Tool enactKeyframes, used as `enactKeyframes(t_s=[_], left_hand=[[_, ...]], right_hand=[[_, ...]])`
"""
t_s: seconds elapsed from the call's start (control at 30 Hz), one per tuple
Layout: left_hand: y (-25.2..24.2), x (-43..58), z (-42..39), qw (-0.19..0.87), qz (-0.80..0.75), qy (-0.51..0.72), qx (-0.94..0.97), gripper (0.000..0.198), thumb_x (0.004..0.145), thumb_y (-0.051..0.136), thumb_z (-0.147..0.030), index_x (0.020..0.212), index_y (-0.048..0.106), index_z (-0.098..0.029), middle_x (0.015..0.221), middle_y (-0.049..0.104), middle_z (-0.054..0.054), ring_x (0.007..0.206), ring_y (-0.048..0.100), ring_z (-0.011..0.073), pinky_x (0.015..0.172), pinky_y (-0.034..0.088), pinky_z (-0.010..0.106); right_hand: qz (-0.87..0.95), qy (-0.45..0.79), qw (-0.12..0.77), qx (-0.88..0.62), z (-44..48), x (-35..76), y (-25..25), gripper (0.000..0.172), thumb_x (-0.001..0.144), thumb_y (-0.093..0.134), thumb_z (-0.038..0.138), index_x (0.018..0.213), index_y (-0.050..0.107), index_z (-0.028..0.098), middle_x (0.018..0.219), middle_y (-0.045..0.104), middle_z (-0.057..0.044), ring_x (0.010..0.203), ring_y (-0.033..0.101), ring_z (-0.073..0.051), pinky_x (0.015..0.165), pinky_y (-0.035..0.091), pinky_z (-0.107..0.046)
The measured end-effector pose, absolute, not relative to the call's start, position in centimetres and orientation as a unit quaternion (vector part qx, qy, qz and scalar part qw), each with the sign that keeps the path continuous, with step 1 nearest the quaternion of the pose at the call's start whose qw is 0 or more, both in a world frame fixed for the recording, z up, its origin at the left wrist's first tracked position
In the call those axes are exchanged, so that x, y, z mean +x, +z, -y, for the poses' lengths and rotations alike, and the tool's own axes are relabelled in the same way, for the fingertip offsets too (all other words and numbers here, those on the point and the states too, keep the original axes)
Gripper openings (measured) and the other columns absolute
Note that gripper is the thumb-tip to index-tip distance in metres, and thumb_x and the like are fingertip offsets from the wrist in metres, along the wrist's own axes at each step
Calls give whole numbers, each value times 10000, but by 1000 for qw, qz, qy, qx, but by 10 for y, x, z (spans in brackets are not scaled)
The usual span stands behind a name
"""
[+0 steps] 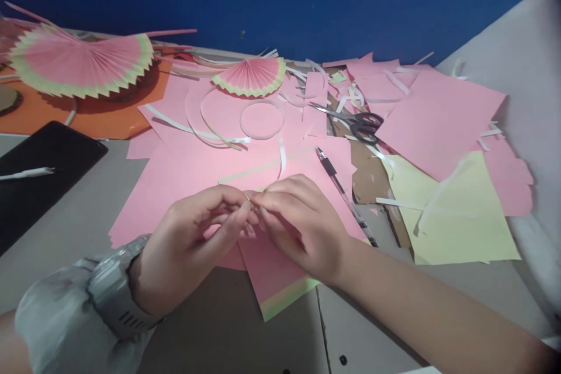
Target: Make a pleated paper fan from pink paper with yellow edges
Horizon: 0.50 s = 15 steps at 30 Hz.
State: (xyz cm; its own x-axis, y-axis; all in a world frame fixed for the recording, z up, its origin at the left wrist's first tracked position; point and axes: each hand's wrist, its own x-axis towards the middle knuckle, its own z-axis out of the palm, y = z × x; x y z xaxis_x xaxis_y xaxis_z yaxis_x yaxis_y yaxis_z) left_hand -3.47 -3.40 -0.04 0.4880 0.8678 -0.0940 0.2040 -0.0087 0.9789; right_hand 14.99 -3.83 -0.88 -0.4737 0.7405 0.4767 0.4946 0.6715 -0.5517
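My left hand (193, 239) and my right hand (302, 222) meet fingertip to fingertip over a large pink paper sheet (184, 175). Both pinch something small and thin between them; I cannot make out what it is. A grey watch (118, 286) is on my left wrist. Under the hands lies a pink sheet with a yellow-green edge (280, 286). A pen (346, 196) lies just right of my right hand.
Scissors (357, 123) lie among paper strips at the back. Two folded pink paper fans (83, 64) (250, 77) sit at the back left and centre. Yellow paper (456, 216) and pink sheets (438, 117) cover the right. A black tablet (39, 169) lies left.
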Motion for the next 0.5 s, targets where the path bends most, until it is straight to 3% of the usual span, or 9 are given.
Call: enactKeyframes(t_s=[0.5], left_hand=[[-1,-35,34,578,-419,290,637,131,911,453,-244,940,566,-184,908,651,17,771,618,88,723,522,192]], right_hand=[[842,160,364,-365,38,149,-9,170,868,466,101,993,578,127,873,649,-71,854,571,-155,771,450,-305]])
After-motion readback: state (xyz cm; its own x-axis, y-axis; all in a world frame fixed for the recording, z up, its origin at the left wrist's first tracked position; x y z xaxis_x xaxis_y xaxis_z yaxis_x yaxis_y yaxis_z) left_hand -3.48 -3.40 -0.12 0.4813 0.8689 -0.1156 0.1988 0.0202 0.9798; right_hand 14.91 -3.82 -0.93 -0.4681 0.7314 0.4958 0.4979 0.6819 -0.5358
